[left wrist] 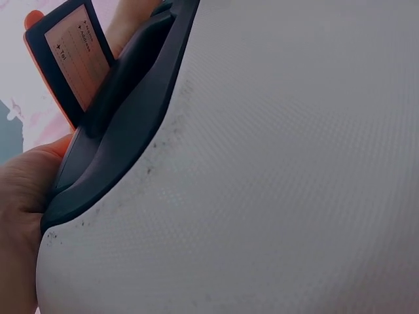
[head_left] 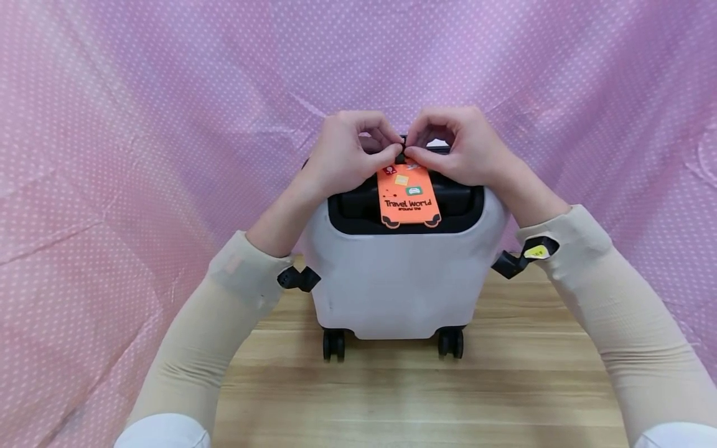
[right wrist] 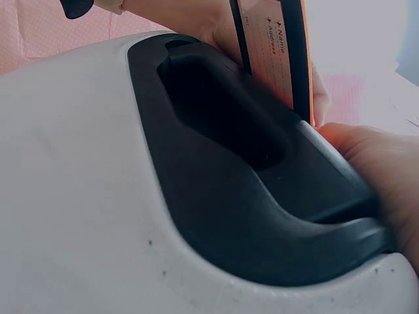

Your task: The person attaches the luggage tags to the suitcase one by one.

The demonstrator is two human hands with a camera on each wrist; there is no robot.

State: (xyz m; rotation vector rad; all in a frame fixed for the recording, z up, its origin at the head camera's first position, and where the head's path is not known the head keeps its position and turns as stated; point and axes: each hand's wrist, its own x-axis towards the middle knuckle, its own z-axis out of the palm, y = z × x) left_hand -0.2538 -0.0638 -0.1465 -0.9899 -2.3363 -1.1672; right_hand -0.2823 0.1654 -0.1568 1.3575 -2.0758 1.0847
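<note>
A white suitcase (head_left: 400, 283) stands upright with a black recessed handle (head_left: 459, 202) at its top. Over that handle lies an orange luggage tag (head_left: 409, 199) printed with "Travel World"; the wrist views show its back, a name and address card (left wrist: 78, 52) in a dark frame. My left hand (head_left: 355, 149) and right hand (head_left: 456, 143) meet above the tag, thumb and index fingertips almost touching. Between them they pinch a small dark strap at the tag's top end, mostly hidden by the fingers. In the right wrist view, part of my right hand (right wrist: 386, 170) shows beside the handle.
The suitcase's black wheels (head_left: 334, 344) rest on a wood-grain surface (head_left: 409, 398). A pink dotted cloth (head_left: 224, 74) hangs behind and along both sides. Black wrist mounts (head_left: 297, 279) on my sleeves sit close to the suitcase's sides.
</note>
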